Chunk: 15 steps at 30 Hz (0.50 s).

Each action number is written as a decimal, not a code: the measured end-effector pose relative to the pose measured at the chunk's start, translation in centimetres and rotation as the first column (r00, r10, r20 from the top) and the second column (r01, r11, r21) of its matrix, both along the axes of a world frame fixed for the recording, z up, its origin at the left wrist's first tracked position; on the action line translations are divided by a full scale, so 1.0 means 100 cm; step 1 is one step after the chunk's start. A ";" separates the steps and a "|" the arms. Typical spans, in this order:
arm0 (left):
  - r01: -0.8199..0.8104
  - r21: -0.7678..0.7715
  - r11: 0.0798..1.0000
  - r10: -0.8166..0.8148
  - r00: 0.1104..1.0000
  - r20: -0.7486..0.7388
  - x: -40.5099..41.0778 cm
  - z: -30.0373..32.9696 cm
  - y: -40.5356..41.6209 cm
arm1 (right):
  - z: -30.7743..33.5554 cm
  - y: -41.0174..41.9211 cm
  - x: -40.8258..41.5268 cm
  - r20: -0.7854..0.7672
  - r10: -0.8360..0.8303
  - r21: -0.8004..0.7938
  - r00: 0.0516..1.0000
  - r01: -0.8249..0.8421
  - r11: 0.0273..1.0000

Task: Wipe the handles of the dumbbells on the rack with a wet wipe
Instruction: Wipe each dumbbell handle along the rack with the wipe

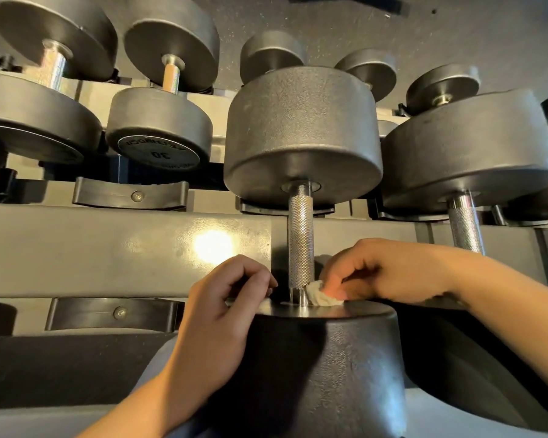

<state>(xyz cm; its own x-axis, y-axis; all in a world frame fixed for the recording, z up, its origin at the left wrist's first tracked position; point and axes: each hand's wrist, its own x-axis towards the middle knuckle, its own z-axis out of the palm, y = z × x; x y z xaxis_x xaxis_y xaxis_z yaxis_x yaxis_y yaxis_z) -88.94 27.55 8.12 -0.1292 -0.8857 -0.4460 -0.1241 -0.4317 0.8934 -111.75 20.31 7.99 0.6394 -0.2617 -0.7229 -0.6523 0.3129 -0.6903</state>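
Nearest the camera is the dark near head (323,358) of a big dumbbell, its flat inner face turned away from the viewer. From the middle of that face the knurled handle (301,245) runs straight away from the camera to the far head (302,134), so the dumbbell's long axis lies front to back across the rack (124,245), upright in the picture.

The right hand (383,273) pinches a crumpled white wipe (321,295) between thumb and fingertips. The wipe lies on the near head's face and touches the smooth collar at the handle's near end, on its right side. The left hand (225,298) sits just left of the handle with its fingers curled in. Something pale shows under its fingertips, but I cannot tell whether it is an end of the wipe or only shine on the metal, so what that hand holds, if anything, is unclear.

As for progress, I judge this handle to be mid-wipe, with the cloth at its base and the whole knurled length above it bare. Nothing shows whether that length has been cleaned. The next dumbbell (465,222) to the right and the upper row (171,74) have no wipe near them, so most of the rack likely remains.
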 end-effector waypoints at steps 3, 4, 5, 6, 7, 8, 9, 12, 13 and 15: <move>0.005 -0.001 1.000 -0.005 1.000 0.000 0.000 0.000 0.000 | 0.002 0.001 0.000 -0.053 0.032 -0.019 0.998 -0.033 0.999; 0.007 -0.002 1.000 -0.007 1.000 0.002 0.000 0.000 0.000 | 0.005 0.002 0.001 -0.076 0.052 -0.048 0.996 -0.055 0.997; 0.007 -0.005 1.000 -0.007 1.000 0.005 0.001 -0.001 0.000 | 0.009 0.002 0.003 -0.095 0.084 -0.101 0.992 -0.094 0.990; 0.008 -0.008 1.000 -0.008 1.000 0.009 0.001 -0.001 0.000 | 0.012 0.002 0.005 -0.116 0.128 -0.167 0.985 -0.147 0.975; 0.008 -0.013 1.000 -0.008 1.000 0.015 0.001 -0.001 0.000 | 0.015 0.002 0.008 -0.148 0.178 -0.228 0.973 -0.209 0.951; 0.006 -0.020 1.000 -0.005 1.000 0.021 0.001 -0.002 0.000 | 0.017 0.001 0.011 -0.194 0.224 -0.269 0.955 -0.271 0.924; 0.005 -0.025 1.000 -0.004 1.000 0.024 0.001 -0.002 0.000 | 0.019 0.000 0.014 -0.239 0.255 -0.277 0.937 -0.317 0.907; -0.003 -0.032 0.999 0.003 1.000 0.018 0.001 -0.001 0.000 | 0.014 -0.002 0.013 -0.272 0.328 -0.182 0.905 -0.383 0.906; -0.003 -0.035 0.999 0.004 1.000 0.017 0.001 -0.001 0.000 | 0.009 -0.004 0.011 -0.267 0.342 -0.131 0.901 -0.385 0.913; 0.004 -0.040 0.999 -0.004 1.000 0.017 0.001 -0.002 0.000 | 0.001 -0.007 0.007 -0.257 0.325 0.009 0.910 -0.334 0.942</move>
